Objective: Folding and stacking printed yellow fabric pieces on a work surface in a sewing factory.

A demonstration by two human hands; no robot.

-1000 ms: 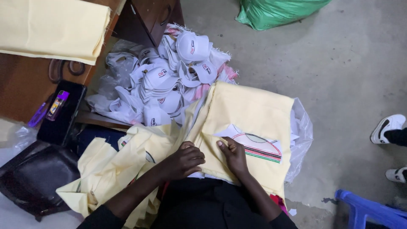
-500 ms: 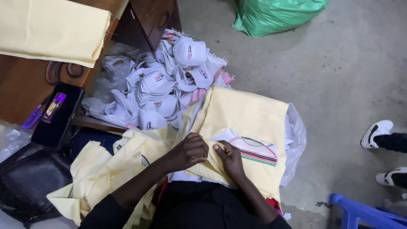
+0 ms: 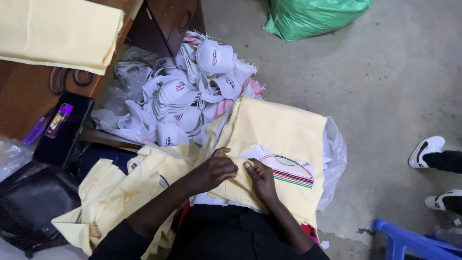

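A stack of pale yellow fabric pieces lies on my lap, with a white patch bearing coloured stripes on top. My left hand is curled over the near edge of the yellow fabric, fingers pinching it. My right hand presses flat on the fabric next to the patch, thumb touching the left hand's fingertips. More loose yellow pieces are heaped to my left.
A pile of white caps lies on the floor ahead. A wooden table on the left carries folded yellow cloth, scissors, a phone. A green bag sits far back. Another person's shoes and a blue stool are at right.
Both hands have shifted slightly on the yellow fabric, the left fingers closing on its edge. The view has drifted a little.
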